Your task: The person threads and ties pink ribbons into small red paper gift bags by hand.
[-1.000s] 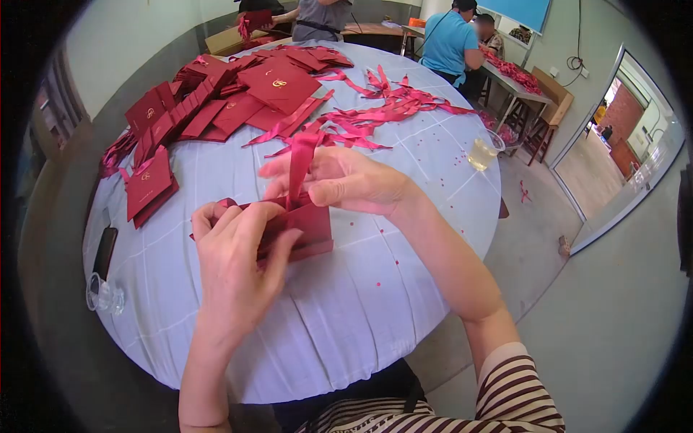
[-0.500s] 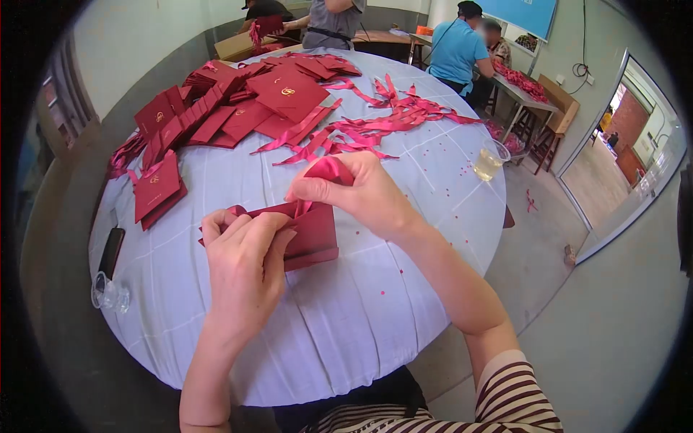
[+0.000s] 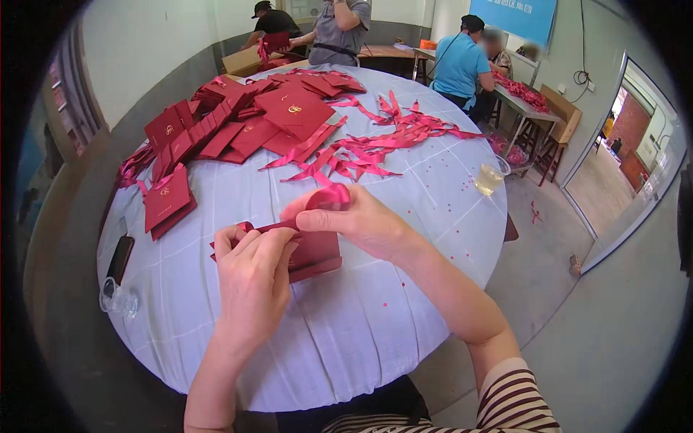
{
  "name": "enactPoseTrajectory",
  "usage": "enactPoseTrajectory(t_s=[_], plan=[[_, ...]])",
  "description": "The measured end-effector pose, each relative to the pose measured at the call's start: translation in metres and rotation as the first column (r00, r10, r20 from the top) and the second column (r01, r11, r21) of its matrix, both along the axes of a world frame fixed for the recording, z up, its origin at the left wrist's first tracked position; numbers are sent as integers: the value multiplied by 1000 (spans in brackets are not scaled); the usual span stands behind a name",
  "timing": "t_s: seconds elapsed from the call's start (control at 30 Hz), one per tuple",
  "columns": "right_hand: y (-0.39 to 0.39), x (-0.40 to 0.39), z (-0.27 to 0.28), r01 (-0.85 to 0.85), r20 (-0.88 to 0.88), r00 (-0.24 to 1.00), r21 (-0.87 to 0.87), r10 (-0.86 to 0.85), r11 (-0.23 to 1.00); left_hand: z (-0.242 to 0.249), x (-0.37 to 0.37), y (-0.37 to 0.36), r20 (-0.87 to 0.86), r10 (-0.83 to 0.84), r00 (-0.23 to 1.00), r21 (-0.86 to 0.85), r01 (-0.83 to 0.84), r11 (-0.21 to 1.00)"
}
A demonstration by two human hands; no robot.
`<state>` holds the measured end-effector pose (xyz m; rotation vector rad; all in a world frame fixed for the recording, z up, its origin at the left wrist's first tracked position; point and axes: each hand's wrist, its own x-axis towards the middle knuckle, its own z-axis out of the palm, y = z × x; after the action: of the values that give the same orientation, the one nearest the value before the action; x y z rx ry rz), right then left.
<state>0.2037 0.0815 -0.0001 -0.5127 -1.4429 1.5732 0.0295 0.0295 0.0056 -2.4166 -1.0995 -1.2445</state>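
Over the near part of the table, my left hand (image 3: 254,278) is closed on the top edge of a dark red paper bag (image 3: 317,252). The bag lies tilted below my hands, partly covered by the left fingers. My right hand (image 3: 354,220) is pinched on a shiny pink-red ribbon (image 3: 333,200), which loops up above the thumb and forefinger. Its fingertips are close to the bag's upper edge, just right of the left fingers. Where the ribbon meets the bag is hidden by my fingers.
A pile of red bags (image 3: 289,108) and loose ribbons (image 3: 390,137) covers the far side of the white-clothed table (image 3: 361,317). One bag (image 3: 170,202), a phone (image 3: 120,258) and a cup (image 3: 119,299) are left; another cup (image 3: 489,177) is right. Several people are beyond.
The view has shifted slightly, so the table and bags appear lower. My right hand has turned a little, and the ribbon loop now stands over its thumb and forefinger.
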Motion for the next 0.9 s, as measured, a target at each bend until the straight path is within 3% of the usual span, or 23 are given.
enactPoseTrajectory(t_s=[0.13, 0.17, 0.23, 0.33, 0.43, 0.5, 0.63, 0.7, 0.73, 0.77, 0.83, 0.9], plan=[[-3, -2, -1, 150, 72, 985, 101, -158, 983, 0, 0, 0, 3, 2, 1000, 9, -2, 1000], [-5, -4, -2, 150, 72, 985, 105, -158, 983, 1, 0, -1, 5, 5, 1000, -46, -5, 999], [-7, -11, -5, 325, 60, 934, 266, -352, 908, 5, -2, -4, 4, 8, 1000, -102, -8, 995], [-10, -16, -8, 397, 7, 904, 350, -427, 848, 12, -5, -8, -14, -20, 1000, -203, 17, 979], [-12, -16, -5, 472, -22, 871, 317, -491, 823, 20, -8, -14, -71, -30, 997, -239, 12, 971], [-10, -12, -2, 461, -40, 881, 290, -471, 839, 25, -8, -18, 50, -94, 994, -325, 105, 940], [-13, -7, 4, 450, 1, 884, 276, -468, 849, 28, -19, -22, 106, -77, 991, -489, 120, 864], [-8, -5, 2, 506, -2, 841, 358, -541, 785, 25, -27, -19, 341, -178, 923, -462, 329, 824], [-4, -1, 1, 504, -9, 848, 322, -529, 802, 22, -36, -15, 271, -151, 951, -300, 232, 925], [0, 3, 0, 502, -16, 854, 289, -520, 815, 21, -41, -16, 377, -76, 923, -287, 195, 938], [3, 9, 0, 471, 19, 866, 307, -500, 827, 14, -58, -20, 393, 153, 907, -474, 58, 878], [5, 9, 1, 442, 52, 874, 331, -484, 834, -3, -75, -18, 381, 174, 908, -708, 165, 687]])
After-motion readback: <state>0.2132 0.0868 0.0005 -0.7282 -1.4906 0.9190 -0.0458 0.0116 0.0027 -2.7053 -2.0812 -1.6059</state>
